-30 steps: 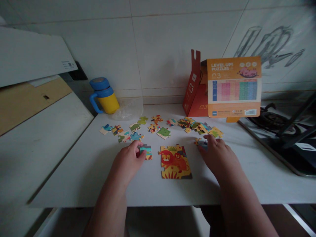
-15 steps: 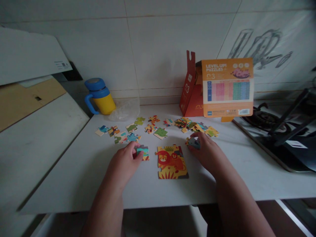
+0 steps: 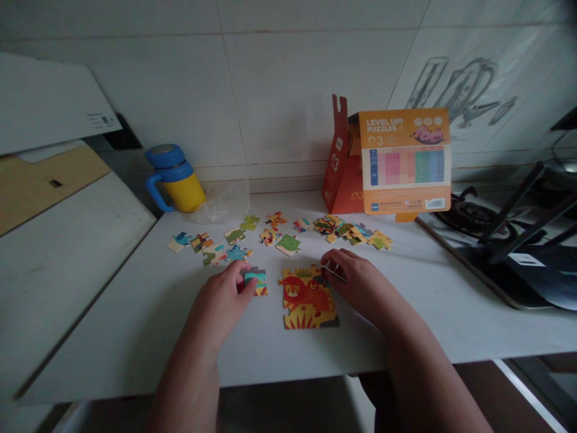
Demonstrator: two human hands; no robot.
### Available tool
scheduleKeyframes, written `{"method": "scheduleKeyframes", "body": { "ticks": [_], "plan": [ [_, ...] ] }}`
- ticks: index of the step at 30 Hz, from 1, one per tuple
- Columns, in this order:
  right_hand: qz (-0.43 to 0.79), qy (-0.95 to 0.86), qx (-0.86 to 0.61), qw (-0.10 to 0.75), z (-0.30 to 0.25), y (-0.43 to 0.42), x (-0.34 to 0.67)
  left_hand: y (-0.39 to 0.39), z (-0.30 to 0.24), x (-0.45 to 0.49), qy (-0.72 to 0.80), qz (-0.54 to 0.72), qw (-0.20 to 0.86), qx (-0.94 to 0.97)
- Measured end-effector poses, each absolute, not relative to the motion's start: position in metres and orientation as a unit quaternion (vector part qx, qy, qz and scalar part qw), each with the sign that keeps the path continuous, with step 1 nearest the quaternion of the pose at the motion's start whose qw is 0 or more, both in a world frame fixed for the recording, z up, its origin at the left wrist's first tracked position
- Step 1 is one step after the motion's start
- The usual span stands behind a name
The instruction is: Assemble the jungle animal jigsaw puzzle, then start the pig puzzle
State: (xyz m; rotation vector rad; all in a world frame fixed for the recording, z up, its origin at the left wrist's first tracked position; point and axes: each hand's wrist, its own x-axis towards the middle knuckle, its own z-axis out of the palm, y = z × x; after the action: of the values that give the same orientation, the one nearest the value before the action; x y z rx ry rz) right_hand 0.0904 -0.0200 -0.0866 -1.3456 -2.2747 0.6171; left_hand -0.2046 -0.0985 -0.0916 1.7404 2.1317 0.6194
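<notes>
Joined jigsaw pieces form a lion picture (image 3: 309,304) on the white table, in front of me. To its left, my left hand (image 3: 228,294) pinches a teal and grey puzzle piece (image 3: 256,281) by its left edge. My right hand (image 3: 356,279) is closed on another puzzle piece (image 3: 333,273), tilted so that mostly its thin edge shows, at the upper right corner of the lion picture. Whether that piece touches the picture I cannot tell. Behind both hands lie several loose puzzle pieces (image 3: 288,243), some overlapping on the right.
An orange and red puzzle box (image 3: 406,162) stands open at the back. At the back left are a blue and yellow mug (image 3: 180,180) and a clear plastic bag (image 3: 225,198). A gas stove (image 3: 505,264) borders the table on the right, a white panel (image 3: 67,258) on the left.
My right hand has moved left with its piece, from beside the lion picture to its upper right corner, and the piece has tilted. My left hand stays beside the picture, still pinching its piece.
</notes>
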Motion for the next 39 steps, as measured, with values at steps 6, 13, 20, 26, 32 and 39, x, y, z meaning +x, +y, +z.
{"method": "scheduleKeyframes", "body": {
  "ticks": [6,13,20,26,32,39],
  "plan": [
    [0.211,-0.825,-0.479,0.212,-0.089,-0.02,0.09,-0.099,-0.092,-0.206,0.742,0.219,0.156,0.614],
    [0.202,-0.829,-0.48,0.205,-0.091,-0.019,0.092,-0.1,-0.092,-0.205,0.746,0.21,0.154,0.613],
    [0.198,-0.827,-0.489,0.193,-0.091,-0.019,0.091,-0.099,-0.092,-0.205,0.743,0.212,0.157,0.615],
    [0.197,-0.826,-0.489,0.197,-0.09,-0.019,0.09,-0.098,-0.093,-0.205,0.744,0.211,0.161,0.614],
    [0.197,-0.827,-0.487,0.201,-0.093,-0.02,0.09,-0.099,-0.089,-0.204,0.743,0.213,0.166,0.612],
    [0.183,-0.794,-0.52,0.256,-0.088,-0.02,0.092,-0.097,-0.103,-0.208,0.706,0.307,0.202,0.606]
  ]
}}
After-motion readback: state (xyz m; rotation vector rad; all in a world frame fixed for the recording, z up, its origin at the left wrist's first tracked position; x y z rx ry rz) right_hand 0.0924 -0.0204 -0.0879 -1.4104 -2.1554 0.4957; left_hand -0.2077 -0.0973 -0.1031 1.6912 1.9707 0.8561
